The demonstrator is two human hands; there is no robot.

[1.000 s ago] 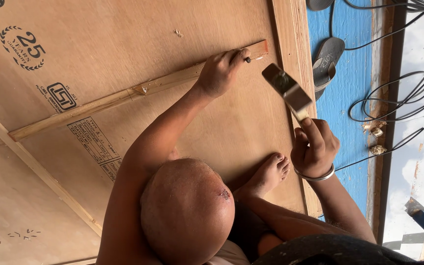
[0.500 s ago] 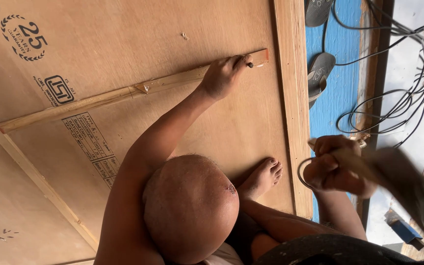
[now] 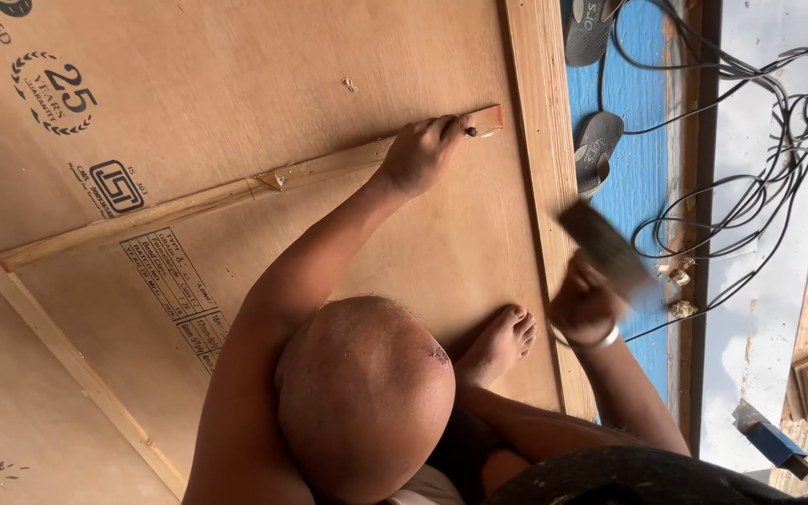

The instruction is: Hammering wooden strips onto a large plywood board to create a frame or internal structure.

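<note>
- Wooden strip [image 3: 236,192]: long thin batten lying flat on the plywood sheet [image 3: 236,84], running slantwise; its far end stops just short of the edge board [image 3: 540,187].
- Nail [image 3: 470,131]: small, dark-headed, standing on the strip near its far end; too small to tell how deep it sits.
- Left hand [image 3: 420,151]: resting on the strip at the nail, fingertips pinched together around the nail's shank.
- Right hand [image 3: 586,309]: fist closed on a hammer [image 3: 607,251], raised off to the side of the strip, over the edge board; heavily blurred.
- Bare foot [image 3: 497,344]: planted on the plywood, nearer the person than the strip.
- Risk, fingers: they lie touching the nail; a blow landing off-centre would likely strike them.
- Risk, nail: a glancing hit could bend it or send it flying.
- Risk, strip: nailing so near its end may split the thin wood, or shift it off line.
- Loose cables [image 3: 750,122] and sandals [image 3: 596,150]: beyond the edge board; a possible snag.
</note>
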